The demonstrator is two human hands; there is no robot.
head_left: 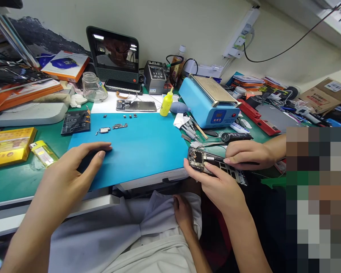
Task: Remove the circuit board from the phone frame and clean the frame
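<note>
My left hand is over the near left part of the blue mat, its thumb and index finger apart with nothing between them. On my lap lies my right hand, empty as far as I can see, its fingers loosely extended on the grey cloth. Small phone parts, including a metal bracket and a silvery module, sit beyond my left hand. To the right, a co-worker's left hand holds an opened phone. The co-worker's right hand holds a slim black tool against it.
Left of the mat are a black battery, a lighter and a yellow box. Behind stand a glass jar, a screen, a phone body and a yellow bottle. A blue heating machine stands right.
</note>
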